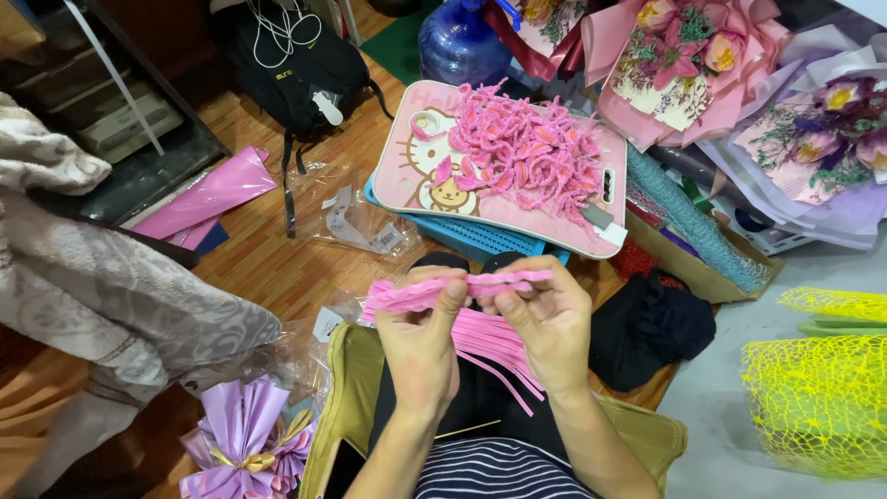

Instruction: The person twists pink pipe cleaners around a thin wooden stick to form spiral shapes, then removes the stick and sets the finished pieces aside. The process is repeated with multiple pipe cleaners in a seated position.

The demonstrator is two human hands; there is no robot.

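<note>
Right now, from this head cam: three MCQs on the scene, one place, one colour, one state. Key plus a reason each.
1. Where does the heap of bent pink pieces lie?
A. on the pink cartoon tray
B. in the black backpack
C. on the wooden floor

2. What colour is the mesh at the right edge?
A. blue
B. yellow
C. white

3. What are the left hand and right hand doing?
A. resting empty
B. both pinching one pink fuzzy stem
C. holding scissors

Key: 1 A, the heap sits on the tray's face. 2 B, the netting is bright yellow. 3 B, fingertips of both hands grip the stem.
</note>
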